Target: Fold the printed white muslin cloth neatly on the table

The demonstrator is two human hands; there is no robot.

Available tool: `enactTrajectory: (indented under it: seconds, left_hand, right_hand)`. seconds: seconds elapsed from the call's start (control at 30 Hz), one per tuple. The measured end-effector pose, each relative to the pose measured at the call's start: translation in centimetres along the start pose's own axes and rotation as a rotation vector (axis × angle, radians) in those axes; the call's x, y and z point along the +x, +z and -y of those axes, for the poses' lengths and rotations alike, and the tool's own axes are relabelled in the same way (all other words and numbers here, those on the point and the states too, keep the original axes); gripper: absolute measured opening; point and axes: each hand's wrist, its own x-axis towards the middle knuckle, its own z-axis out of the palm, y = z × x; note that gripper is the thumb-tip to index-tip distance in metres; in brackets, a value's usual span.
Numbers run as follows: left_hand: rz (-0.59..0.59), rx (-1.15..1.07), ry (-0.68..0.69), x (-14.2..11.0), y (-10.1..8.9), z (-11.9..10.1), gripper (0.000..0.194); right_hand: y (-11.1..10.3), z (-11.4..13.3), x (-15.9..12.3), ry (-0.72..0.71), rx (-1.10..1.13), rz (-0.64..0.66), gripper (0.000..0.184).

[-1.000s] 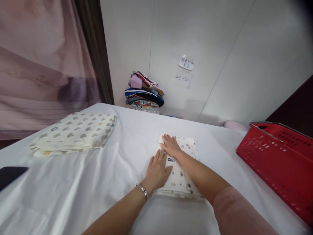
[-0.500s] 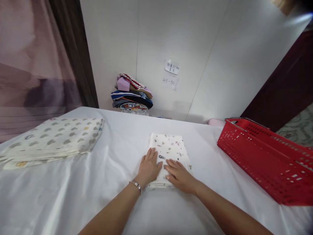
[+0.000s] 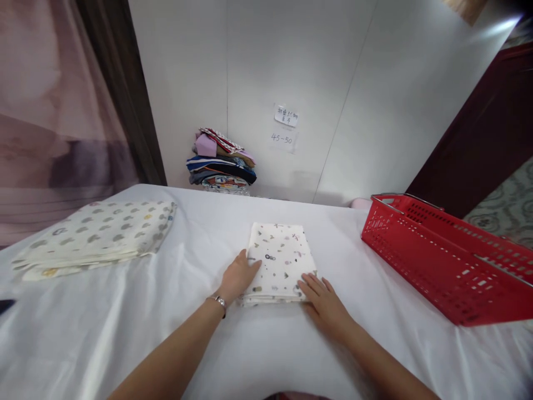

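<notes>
White sheeting lay beneath both loosely spread hands; between them sat the folded cloth, long axis pointing away, left hand and right hand touching its near sides.

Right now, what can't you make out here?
Head view throughout:
Red basket: floor hidden by its near wall; right end cut off by frame.
Dark object: cut off by left edge.
Fabric pile: base hidden behind table.
Pink item: lower part behind table.
Folded cloth: underside hidden by its top layers.
</notes>
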Motion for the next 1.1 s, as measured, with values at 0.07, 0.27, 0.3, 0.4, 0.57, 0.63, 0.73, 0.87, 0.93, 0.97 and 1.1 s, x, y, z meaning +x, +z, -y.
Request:
enactTrajectory:
  seconds: [0.07,0.27,0.3,0.4,0.57,0.63,0.73,0.87,0.93,0.97,1.1]
  left_hand:
    - [0.068,-0.033,-0.047,-0.3,0.1,0.1,0.064]
    - [0.058,-0.134,0.047,0.9,-1.7,0.6,0.059]
    - [0.022,-0.099,0.055,1.7,-2.7,0.9,0.062]
    - [-0.013,-0.024,0.058,4.2,-5.8,2.5,0.064]
    - [0.081,0.042,-0.049,5.4,-8.0,6.1,0.053]
    - [0.025,0.079,-0.052,4.7,-7.8,7.2,0.054]
    - [-0.046,0.096,-0.048,3.6,-7.2,8.0,0.059]
    - [-0.022,0.081,-0.030,3.0,-6.8,7.8,0.055]
    - [-0.008,0.073,-0.025,3.0,-6.8,7.6,0.052]
    - [-0.007,0.074,-0.023,3.2,-6.9,7.5,0.052]
    - [-0.033,0.129,0.008,4.7,-7.9,7.3,0.055]
  right_hand:
    - [0.7,-0.5,-0.1,0.001,0.003,-0.034,0.049]
    - [1.0,2.3,0.5,0.009,0.005,-0.049,0.050]
    - [0.8,3.6,0.5,-0.015,0.024,-0.031,0.050]
    - [-0.2,7.8,0.7,-0.193,0.134,0.050,0.051]
    - [-1.8,10.6,2.3,-0.377,0.301,-0.026,0.045]
    - [-2.3,8.9,3.9,-0.332,0.310,-0.126,0.039]
    - [-2.6,4.3,7.7,-0.150,0.268,-0.206,0.036]
    - [-2.6,-1.8,13.5,0.255,0.225,-0.112,0.040]
    - [-2.4,-3.7,15.6,0.344,0.231,-0.052,0.039]
    - [-2.3,-4.3,16.3,0.366,0.242,-0.016,0.038]
    - [-1.6,-5.2,16.3,0.365,0.314,0.089,0.027]
